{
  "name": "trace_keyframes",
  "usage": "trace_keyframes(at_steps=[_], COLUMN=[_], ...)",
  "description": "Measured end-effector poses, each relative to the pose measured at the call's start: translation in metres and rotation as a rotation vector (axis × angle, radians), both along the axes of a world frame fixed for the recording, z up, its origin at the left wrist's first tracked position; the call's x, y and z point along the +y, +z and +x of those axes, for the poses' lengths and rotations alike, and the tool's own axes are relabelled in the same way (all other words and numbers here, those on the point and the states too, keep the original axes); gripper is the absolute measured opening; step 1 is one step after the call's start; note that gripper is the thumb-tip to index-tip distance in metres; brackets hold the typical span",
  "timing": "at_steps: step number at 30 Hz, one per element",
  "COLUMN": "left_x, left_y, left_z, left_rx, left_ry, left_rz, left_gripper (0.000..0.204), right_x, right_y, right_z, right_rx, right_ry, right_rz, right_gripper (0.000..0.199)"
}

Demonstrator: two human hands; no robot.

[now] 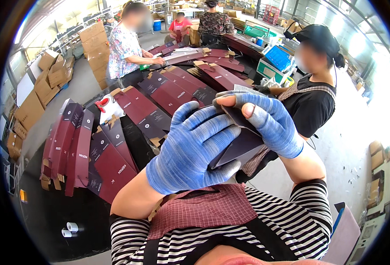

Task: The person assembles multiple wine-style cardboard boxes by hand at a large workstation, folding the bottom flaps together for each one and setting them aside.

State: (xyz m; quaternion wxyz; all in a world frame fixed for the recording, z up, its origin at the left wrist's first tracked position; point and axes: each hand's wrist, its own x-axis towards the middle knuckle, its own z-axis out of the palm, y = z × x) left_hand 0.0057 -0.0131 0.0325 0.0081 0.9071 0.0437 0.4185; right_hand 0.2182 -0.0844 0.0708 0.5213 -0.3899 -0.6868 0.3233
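Observation:
Close in front of my chest, both hands hold a dark purple-black cardboard box (241, 146) with folded panels. My left hand (193, 148), in a blue knit glove, presses its fingers along the near side, with the thumb below. My right hand (270, 121), gloved alike but with bare thumb and fingertip showing, grips the upper edge and a bent flap. Much of the box is hidden behind my fingers. Beyond my hands, flat maroon and black box blanks (164, 95) lie in overlapping rows on the black table (40, 216).
More maroon boxes (71, 145) lean in a stack at the left, beside a red tape dispenser (101, 104). Two white rolls (70, 229) sit near the table's front. A co-worker (312, 84) stands close on my right; another (126, 48) works across the table. Brown cartons (95, 48) stand behind.

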Motion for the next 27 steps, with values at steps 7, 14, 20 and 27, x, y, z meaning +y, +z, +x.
trace_keyframes(at_steps=[7, 14, 20, 27], left_x=[-0.009, -0.007, 0.003, 0.004], left_y=[-0.008, -0.019, -0.050, -0.055], left_z=[0.022, 0.040, 0.053, 0.058], left_rx=[-0.044, -0.160, -0.447, -0.485], left_ry=[0.006, -0.117, -0.331, -0.361], left_rz=[-0.018, 0.002, -0.055, -0.052], left_gripper=[0.052, 0.057, 0.058, 0.058], right_x=[-0.012, -0.032, -0.040, -0.044], right_y=[0.011, 0.008, 0.000, -0.001], right_z=[0.006, 0.016, 0.019, 0.019], right_rx=[-0.077, -0.119, -0.124, -0.055], right_ry=[-0.050, -0.173, -0.248, -0.281], right_rz=[-0.203, -0.171, -0.059, -0.224], right_gripper=[0.029, 0.024, 0.020, 0.022])
